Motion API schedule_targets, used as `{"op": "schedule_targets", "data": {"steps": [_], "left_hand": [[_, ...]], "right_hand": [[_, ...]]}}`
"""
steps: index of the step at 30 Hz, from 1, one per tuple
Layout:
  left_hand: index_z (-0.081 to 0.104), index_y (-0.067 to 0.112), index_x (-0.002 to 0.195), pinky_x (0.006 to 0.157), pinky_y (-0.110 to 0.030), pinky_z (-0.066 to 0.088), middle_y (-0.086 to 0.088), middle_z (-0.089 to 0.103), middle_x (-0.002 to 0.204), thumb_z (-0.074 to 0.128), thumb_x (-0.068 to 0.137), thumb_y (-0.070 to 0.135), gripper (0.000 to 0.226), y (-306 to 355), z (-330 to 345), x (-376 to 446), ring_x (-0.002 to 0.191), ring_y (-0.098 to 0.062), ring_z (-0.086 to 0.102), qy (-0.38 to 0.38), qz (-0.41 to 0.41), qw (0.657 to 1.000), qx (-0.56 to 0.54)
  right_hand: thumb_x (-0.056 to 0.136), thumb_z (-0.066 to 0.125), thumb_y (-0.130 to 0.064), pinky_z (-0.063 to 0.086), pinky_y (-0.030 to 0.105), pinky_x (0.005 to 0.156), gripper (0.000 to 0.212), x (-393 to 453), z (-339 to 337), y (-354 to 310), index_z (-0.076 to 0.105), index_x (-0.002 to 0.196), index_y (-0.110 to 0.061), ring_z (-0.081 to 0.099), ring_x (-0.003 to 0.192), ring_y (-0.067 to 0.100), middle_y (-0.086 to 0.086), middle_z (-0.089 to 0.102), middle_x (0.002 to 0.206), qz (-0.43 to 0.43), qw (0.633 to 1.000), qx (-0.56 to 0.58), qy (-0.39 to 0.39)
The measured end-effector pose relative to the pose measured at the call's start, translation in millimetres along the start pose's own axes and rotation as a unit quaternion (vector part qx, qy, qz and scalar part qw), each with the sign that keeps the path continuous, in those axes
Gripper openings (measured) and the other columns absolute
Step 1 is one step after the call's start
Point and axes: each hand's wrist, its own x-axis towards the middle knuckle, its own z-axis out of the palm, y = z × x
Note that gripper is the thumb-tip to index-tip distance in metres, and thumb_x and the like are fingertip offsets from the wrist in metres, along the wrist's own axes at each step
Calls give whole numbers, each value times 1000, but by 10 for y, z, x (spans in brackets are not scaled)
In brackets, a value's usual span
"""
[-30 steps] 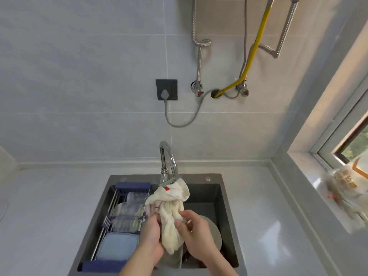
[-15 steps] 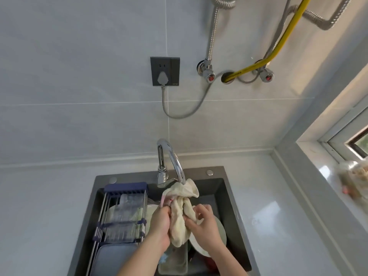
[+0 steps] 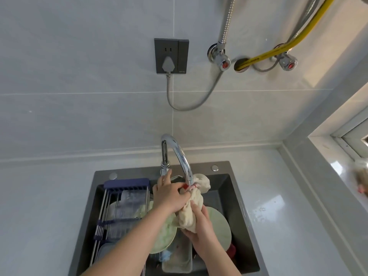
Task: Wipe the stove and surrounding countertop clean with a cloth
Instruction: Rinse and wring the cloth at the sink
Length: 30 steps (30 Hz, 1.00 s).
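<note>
Cream cloth (image 3: pixel 192 208) hangs bunched under the faucet (image 3: pixel 179 154), over the sink (image 3: pixel 235 196); right hand (image 3: pixel 201 226) grips its lower end, while left hand (image 3: pixel 169 194), fingers curled round its top, has reached toward the tap lever, probably to start rinsing.

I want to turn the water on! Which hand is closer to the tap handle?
The left hand. It reaches up beside the tap handle, fingers about touching it, while gripping the cloth. The right hand holds the cloth lower, farther away.

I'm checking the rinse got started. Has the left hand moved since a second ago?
Yes. The left hand has gone up from the cloth's middle towards the faucet base; its fingers now reach the handle there.
</note>
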Motion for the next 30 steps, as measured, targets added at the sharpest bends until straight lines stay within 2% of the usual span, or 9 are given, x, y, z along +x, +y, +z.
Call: {"op": "schedule_targets", "data": {"steps": [4,8,12,16,18,20,24,26,30], "left_hand": [[76,42,108,122,-48,26,3,4,173,57,86,60,34,-75,-49,142,154,-28,26,-93,-20,995,-37],[76,41,101,121,-46,21,7,15,170,51,86,68,39,-247,11,169,153,-22,21,-35,54,995,78],[63,42,77,112,-43,35,15,23,165,46,80,69,33,-447,22,181,143,-18,34,-18,101,992,68],[69,37,86,108,-41,40,19,29,160,46,87,72,41,-659,88,186,133,-12,42,-20,116,988,100],[69,38,87,115,-47,34,19,23,164,41,88,75,47,-665,58,162,141,-14,37,-28,105,986,129],[69,40,108,122,-49,24,14,14,168,40,94,71,45,-598,71,113,149,-17,26,-22,80,985,148],[39,36,151,124,-39,19,15,9,168,60,95,53,62,-485,338,-202,155,-15,18,119,46,990,-62],[24,42,156,127,-37,17,22,10,166,69,90,43,80,-436,503,-339,155,-8,17,93,68,973,-201],[6,51,160,123,-45,33,24,29,163,70,84,27,101,-395,611,-379,150,-1,29,17,78,946,-315]], "right_hand": [[100,67,-33,58,53,96,29,98,-127,-33,66,125,-19,74,106,28,7,78,113,-42,993,-99,40],[98,70,-26,60,32,85,18,121,-309,-119,68,114,-17,74,97,19,4,77,104,-92,971,-213,62],[98,64,-19,54,18,68,9,133,-408,-245,67,106,-17,71,83,12,4,74,98,-128,943,-303,55],[97,65,-21,53,21,69,11,204,-353,-368,62,107,-25,69,87,12,-5,71,96,-174,908,-376,65],[95,66,-20,54,25,71,16,245,-275,-458,59,107,-28,67,87,12,-8,69,96,-203,888,-407,74],[92,68,-23,56,30,72,25,272,-209,-563,53,111,-29,66,85,10,-9,68,96,-215,863,-451,76],[86,76,-27,40,23,49,40,244,-63,-695,44,111,-26,55,56,8,-5,64,76,-244,825,-509,32],[86,78,-32,37,21,47,36,223,21,-690,48,105,-25,50,50,7,-7,61,66,-267,811,-520,19],[89,73,-35,57,30,63,16,209,101,-651,67,103,-31,66,71,10,-7,69,79,-279,774,-568,14]]}}
